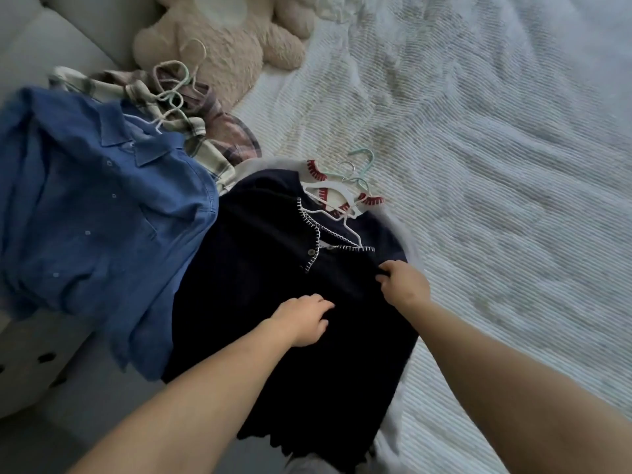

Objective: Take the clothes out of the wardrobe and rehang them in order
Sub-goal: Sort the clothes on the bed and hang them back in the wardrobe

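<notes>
Your hands sit on the cardigan [273,285], left hand [302,321] nearer you, right hand [403,285] beyond and to its right. Cardigan lies on the bed [496,165]. Collared shirt [102,217] left of your left hand, overlapping the cardigan's edge. Checked shirt [205,138] behind that. Hangers [355,172] just beyond your right hand. Plush bear [222,46] farthest back.

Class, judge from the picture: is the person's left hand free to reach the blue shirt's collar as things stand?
Probably yes. The left hand only rests on the dark cardigan, and the blue shirt lies uncovered beside it, collar on top.
</notes>
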